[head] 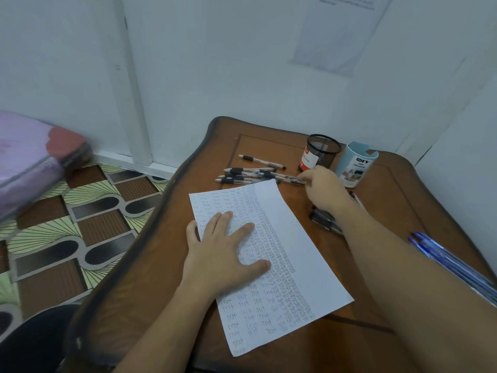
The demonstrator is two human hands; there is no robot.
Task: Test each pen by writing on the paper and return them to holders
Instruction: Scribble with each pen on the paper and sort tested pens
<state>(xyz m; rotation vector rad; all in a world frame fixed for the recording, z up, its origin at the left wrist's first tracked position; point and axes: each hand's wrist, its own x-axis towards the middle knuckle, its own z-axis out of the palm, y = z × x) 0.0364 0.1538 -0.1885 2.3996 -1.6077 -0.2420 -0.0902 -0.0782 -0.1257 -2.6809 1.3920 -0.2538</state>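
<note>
A white sheet of paper (293,254), covered with rows of the written word "test", lies on the wooden table (150,265). My left hand (223,251) presses flat on the sheet with straight fingers. My right hand (322,189) reaches to the far side and pinches the end of a black-grip pen (282,177). Beside it lies a bunch of similar pens (242,175), and one pen (261,160) lies apart farther back. A black mesh holder (320,153) and a light blue holder (355,164) stand behind my right hand.
More black pens (322,219) lie under my right wrist. Several blue pens (441,254) lie at the table's right edge. A white wall stands close behind the table. Patterned floor and a purple bundle (29,160) are to the left.
</note>
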